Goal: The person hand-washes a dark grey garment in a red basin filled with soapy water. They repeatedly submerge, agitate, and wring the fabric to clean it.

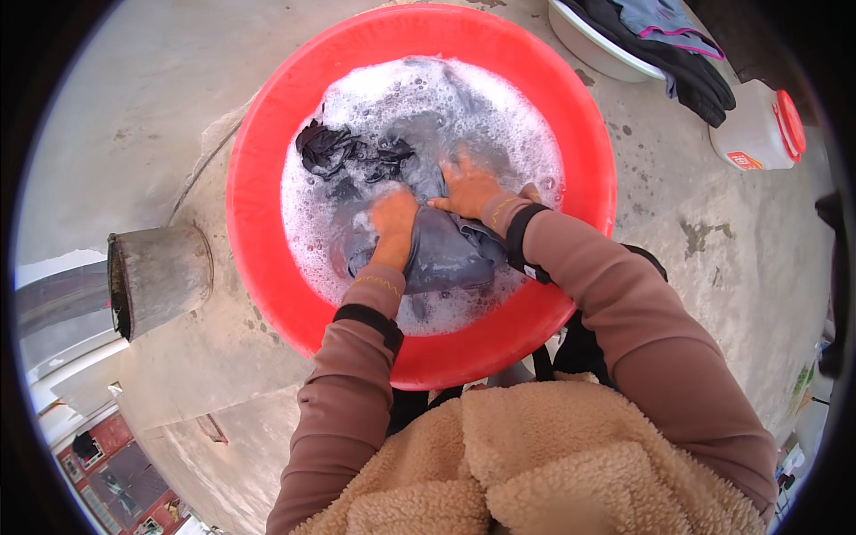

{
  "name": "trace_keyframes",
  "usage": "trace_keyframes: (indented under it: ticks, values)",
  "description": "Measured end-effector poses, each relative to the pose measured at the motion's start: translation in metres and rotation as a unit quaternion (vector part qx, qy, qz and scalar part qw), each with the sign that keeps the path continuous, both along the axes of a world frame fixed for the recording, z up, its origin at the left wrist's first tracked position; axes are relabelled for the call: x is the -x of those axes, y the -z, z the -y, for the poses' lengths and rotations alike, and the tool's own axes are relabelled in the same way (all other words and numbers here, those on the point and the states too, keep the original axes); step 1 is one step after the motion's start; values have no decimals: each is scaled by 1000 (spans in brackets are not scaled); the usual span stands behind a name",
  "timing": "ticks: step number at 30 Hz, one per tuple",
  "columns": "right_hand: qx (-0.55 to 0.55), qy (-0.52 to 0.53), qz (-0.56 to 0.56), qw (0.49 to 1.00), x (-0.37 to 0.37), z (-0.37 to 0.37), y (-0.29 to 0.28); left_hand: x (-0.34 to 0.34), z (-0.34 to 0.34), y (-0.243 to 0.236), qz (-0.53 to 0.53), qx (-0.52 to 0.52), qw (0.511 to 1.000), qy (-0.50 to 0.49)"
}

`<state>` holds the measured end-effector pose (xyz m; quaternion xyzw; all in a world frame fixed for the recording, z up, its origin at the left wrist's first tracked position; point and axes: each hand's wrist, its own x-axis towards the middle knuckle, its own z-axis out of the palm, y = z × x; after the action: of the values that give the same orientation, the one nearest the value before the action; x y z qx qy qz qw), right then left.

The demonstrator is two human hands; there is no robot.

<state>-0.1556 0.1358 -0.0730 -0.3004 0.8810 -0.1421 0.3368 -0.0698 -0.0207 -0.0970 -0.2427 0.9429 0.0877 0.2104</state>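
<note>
A wide red basin (259, 214) holds foamy, cloudy water. A wet grey garment (450, 259) lies partly sunk on its near side. My left hand (394, 218) is closed on the left part of this cloth, its fingertips hidden in folds and water. To the right, my right hand (470, 189) rests on the cloth with fingers stretched and thumb apart, partly in the suds. Black fabric (328, 150) pokes above the foam, farther left. What lies under the suds cannot be made out.
A white basin (593, 49) with dark clothes (687, 67) stands at the far right. Near it is a white plastic container (753, 129) with a red lid. A grey cylindrical pipe (165, 272) lies left on the concrete floor (160, 107).
</note>
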Motion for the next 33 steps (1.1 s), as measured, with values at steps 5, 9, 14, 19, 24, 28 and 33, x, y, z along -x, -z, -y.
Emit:
trace_keyframes:
  ticks: [5,9,14,19,24,28,33]
  values:
    - [96,-64,-34,993,12,5,14,-5,0,-16,-136,36,989,-47]
    - [263,253,59,929,20,7,8,-32,-1,-82,-361,-371,827,-222]
    - [332,147,372,854,7,-8,-58,-72,-13,-158,-456,-663,533,-261]
    - [427,132,438,780,-10,-34,-152,-98,-19,-175,-468,-678,411,-389]
    - [519,141,169,826,-71,-43,-202,-85,-19,-166,-457,-658,387,-458]
    - [392,-8,-23,920,-131,-36,-187,-67,-23,-160,-369,-712,482,-353]
    - [486,218,-51,845,-109,-19,-158,-46,-57,-151,-466,-630,472,-405]
